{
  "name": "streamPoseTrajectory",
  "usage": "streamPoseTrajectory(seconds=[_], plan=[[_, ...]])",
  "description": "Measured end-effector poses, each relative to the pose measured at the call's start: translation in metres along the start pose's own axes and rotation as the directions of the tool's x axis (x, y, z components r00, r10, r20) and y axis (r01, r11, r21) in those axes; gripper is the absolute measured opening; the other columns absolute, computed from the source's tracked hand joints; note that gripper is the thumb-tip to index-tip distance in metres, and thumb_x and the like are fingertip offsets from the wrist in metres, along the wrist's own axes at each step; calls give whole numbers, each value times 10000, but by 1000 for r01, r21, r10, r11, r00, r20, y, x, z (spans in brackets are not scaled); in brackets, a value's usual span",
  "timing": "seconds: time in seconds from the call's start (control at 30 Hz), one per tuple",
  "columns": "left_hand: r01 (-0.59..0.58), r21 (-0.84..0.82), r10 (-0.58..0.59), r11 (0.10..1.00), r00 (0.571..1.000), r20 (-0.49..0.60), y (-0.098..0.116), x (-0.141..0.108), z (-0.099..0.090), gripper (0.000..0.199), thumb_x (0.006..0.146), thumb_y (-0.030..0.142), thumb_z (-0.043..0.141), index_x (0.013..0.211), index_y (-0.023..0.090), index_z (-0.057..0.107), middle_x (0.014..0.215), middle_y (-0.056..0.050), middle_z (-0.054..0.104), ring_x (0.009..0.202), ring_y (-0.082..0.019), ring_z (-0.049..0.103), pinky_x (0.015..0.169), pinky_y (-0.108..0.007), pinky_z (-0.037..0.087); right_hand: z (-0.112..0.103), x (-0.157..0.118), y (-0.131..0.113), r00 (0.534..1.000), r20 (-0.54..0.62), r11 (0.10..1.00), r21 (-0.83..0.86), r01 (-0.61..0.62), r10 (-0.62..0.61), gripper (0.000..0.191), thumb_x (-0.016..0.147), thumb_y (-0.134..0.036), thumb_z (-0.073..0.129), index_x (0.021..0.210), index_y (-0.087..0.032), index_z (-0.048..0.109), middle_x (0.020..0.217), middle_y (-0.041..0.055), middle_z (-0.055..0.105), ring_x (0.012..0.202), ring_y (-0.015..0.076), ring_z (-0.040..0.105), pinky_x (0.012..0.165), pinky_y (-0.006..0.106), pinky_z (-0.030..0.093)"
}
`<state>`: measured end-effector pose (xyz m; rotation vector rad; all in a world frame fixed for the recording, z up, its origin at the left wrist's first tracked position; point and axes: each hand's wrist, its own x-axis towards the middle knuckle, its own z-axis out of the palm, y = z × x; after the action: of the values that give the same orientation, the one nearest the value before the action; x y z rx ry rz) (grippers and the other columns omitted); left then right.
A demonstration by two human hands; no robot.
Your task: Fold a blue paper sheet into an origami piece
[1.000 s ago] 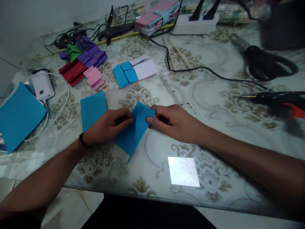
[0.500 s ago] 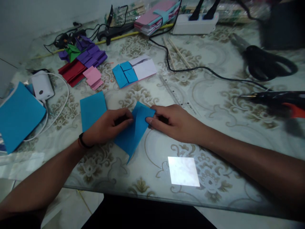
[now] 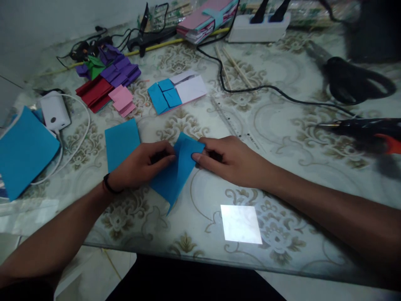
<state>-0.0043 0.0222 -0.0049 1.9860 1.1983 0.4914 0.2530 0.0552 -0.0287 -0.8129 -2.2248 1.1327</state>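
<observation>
Both my hands pinch one sheet of blue paper (image 3: 184, 163) above the table, near its front. My left hand (image 3: 145, 163) grips its left edge between thumb and fingers. At the upper right corner, the thumb and fingers of my right hand (image 3: 224, 159) are closed on it. The sheet is bent, with a lower corner pointing toward me. Another blue piece (image 3: 121, 142) lies flat beyond my left wrist, partly covered by my left hand. Farther back sits a folded blue and white paper piece (image 3: 177, 93).
Purple (image 3: 122, 72), red (image 3: 95, 93) and pink (image 3: 121, 100) folded papers lie back left. More blue sheets (image 3: 26, 154) and a white device (image 3: 54, 110) are left. Scissors (image 3: 347, 79), a glue gun (image 3: 360, 129), a ruler (image 3: 228, 119), a cable and a power strip (image 3: 258, 30) lie beyond.
</observation>
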Motion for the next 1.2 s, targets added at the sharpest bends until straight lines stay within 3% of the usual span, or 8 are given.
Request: streamPoseTrajectory(seconds=[1.2], plan=[[19,-27,-19,999,1000,17,0,0,0,223,1026,375,588,913,195,658,813,0,673,720,-149,574,661,-271,453,-2,-3,-1,999,28,1000,-12,-29,29,316,1045,-394,569,817,-184,632,685,-21,680,574,88,562,597,228,406]])
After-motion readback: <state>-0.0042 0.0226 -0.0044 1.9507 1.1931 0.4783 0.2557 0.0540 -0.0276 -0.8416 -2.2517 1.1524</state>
